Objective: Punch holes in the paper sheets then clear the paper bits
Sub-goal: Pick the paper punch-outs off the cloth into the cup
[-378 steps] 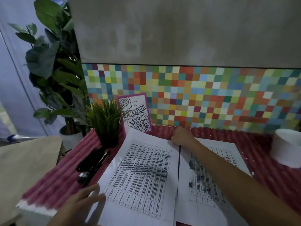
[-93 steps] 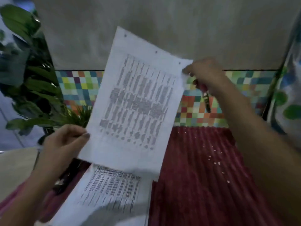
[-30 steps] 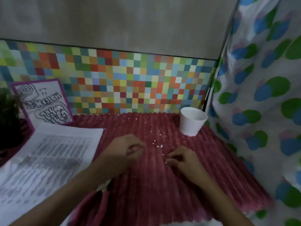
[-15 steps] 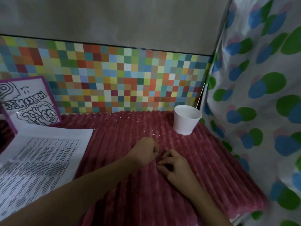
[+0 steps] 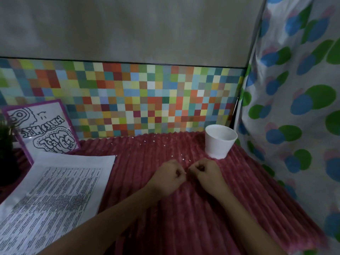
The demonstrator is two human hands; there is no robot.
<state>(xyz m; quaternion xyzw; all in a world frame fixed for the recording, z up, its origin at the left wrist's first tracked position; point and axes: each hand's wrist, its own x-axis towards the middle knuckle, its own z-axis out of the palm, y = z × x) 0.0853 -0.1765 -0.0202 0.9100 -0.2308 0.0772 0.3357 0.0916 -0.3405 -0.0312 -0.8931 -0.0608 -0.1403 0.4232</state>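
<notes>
Small white paper bits (image 5: 183, 159) lie scattered on the red ribbed cloth (image 5: 184, 227), some further back near the wall (image 5: 154, 140). My left hand (image 5: 170, 176) and my right hand (image 5: 207, 173) rest side by side on the cloth just in front of the bits. Both hands are curled with fingertips pinched together, and one bit (image 5: 185, 173) shows between them. What they hold inside is hidden. The printed paper sheets (image 5: 60, 186) lie stacked at the left.
A white cup (image 5: 220, 142) stands at the back right, just beyond my right hand. A doodle card (image 5: 44, 129) leans on the tiled wall. A dark potted plant (image 5: 7, 150) sits at the far left. A spotted curtain (image 5: 294, 116) closes the right side.
The sheets were punched, lifted and laid down at the left. Both hands came onto the cloth, then moved closer together and slightly nearer the cup, fingers curling tighter.
</notes>
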